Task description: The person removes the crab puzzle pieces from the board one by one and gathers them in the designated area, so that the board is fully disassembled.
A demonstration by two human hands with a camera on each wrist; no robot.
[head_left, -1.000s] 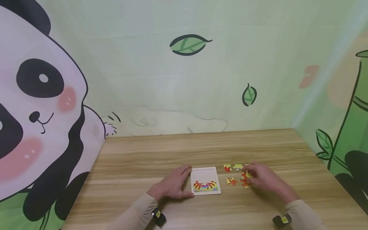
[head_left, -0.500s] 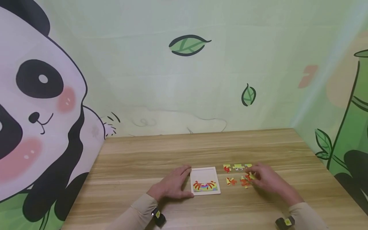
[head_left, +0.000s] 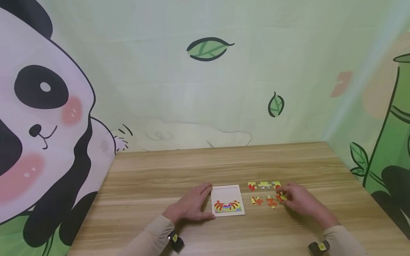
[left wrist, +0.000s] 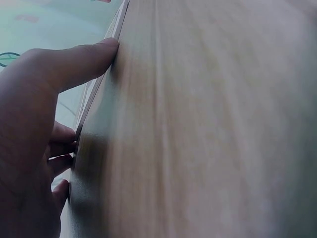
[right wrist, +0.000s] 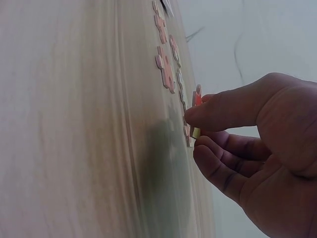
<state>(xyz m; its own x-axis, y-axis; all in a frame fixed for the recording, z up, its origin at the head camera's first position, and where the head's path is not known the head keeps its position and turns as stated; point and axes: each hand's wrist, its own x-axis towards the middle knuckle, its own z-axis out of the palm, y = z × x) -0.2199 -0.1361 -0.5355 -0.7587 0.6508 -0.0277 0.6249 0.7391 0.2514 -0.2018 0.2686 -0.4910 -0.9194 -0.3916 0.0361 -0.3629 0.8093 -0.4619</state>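
A white puzzle tray (head_left: 242, 199) lies on the table, its lower part filled with a red, yellow and rainbow picture. My left hand (head_left: 191, 205) rests along the tray's left side, thumb at the near corner and fingers at the far one, as the thumb (left wrist: 101, 52) in the left wrist view also shows. Between thumb and fingers my right hand (head_left: 301, 200) pinches a red and yellow jigsaw piece (right wrist: 197, 97), seen edge-on and tilted up in the right wrist view. Beside it lie a red jigsaw piece (head_left: 271, 201) and a yellow-and-red one (head_left: 276, 184).
More loose jigsaw pieces sit between tray and right hand: a red one (head_left: 251, 186), a pale yellow one (head_left: 264, 185) and an orange one (head_left: 256, 201). The wooden table (head_left: 179, 167) ends against a printed wall (head_left: 153, 89).
My right hand has shifted slightly right with the pinched piece, drawing it off the red piece it overlapped and uncovering the far right piece. The left hand stays on the tray.
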